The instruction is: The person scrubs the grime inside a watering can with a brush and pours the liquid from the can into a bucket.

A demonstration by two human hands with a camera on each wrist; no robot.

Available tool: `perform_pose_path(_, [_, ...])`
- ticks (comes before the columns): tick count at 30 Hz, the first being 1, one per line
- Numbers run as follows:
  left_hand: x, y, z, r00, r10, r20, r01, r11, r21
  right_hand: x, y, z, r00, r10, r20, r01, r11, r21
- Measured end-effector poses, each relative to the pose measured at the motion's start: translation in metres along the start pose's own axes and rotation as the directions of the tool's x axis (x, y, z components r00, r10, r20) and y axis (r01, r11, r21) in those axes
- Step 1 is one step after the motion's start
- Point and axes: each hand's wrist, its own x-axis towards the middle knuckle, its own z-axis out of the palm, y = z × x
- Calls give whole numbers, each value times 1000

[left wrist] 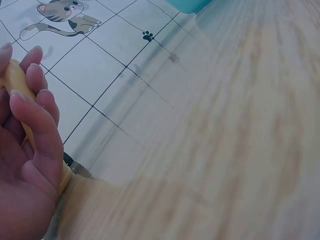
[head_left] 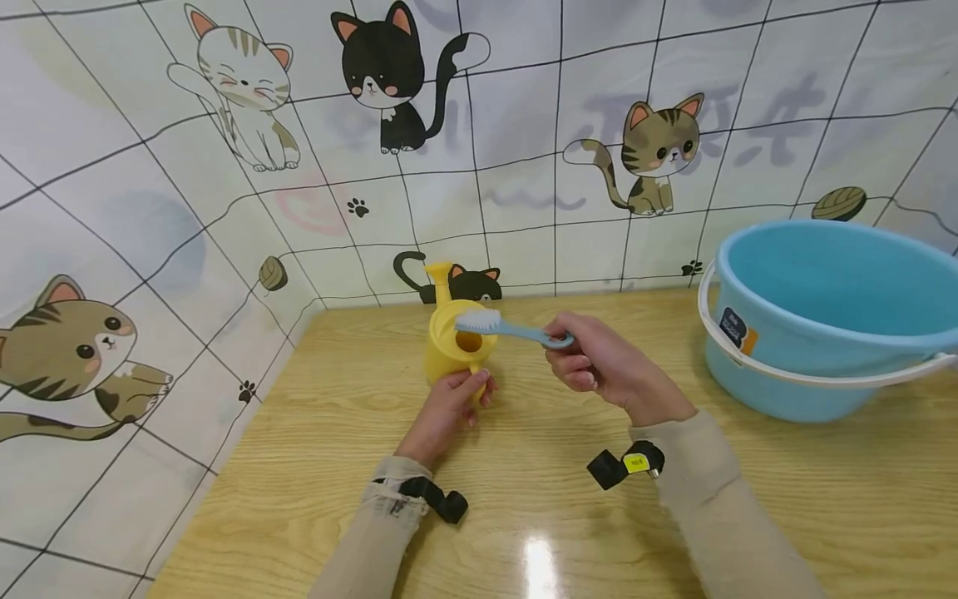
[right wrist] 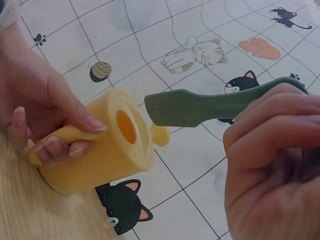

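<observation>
A yellow watering can (head_left: 441,356) stands on the wooden table, its spout toward the wall and its round top opening visible. My left hand (head_left: 449,403) grips the can's handle, fingers curled round it, as the right wrist view also shows. Just above the can's top is a blue brush (head_left: 516,331) with white bristles. My right hand (head_left: 599,362) holds the brush by the end of its handle, bristles facing up and away. In the right wrist view the smooth back of the brush head lies beside the can's opening; whether they touch I cannot tell.
A large light-blue bucket (head_left: 801,374) with a white handle stands on the table (head_left: 554,516) at the right. Behind and to the left rise walls (head_left: 516,200) covered in a cat-and-grid pattern, close behind the can's spout.
</observation>
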Motion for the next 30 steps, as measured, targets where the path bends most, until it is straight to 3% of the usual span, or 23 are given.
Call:
perform_pose_path(4, [-2, 6, 1, 1000, -3, 11, 3, 1000, -3, -2, -2, -1, 999, -44, -11, 44, 999, 19])
perform_pose_path(10, [-10, 21, 9, 1000, -1, 15, 1, 1000, 6, -6, -5, 0, 990, -122, -75, 119, 992, -45])
perform_pose_path(18, [-4, 8, 7, 1000, -5, 5, 5, 1000, -10, -11, 1, -4, 958, -204, -199, 173, 972, -161])
perform_pose_path(22, [-1, 4, 6, 1000, -11, -10, 11, 1000, -18, -13, 9, -13, 948, -210, -240, 168, 968, -186])
perform_pose_path(30, [1, 1, 2, 1000, -15, -17, 15, 1000, -14, -26, 35, -44, 936, -120, -332, 50, 976, -212])
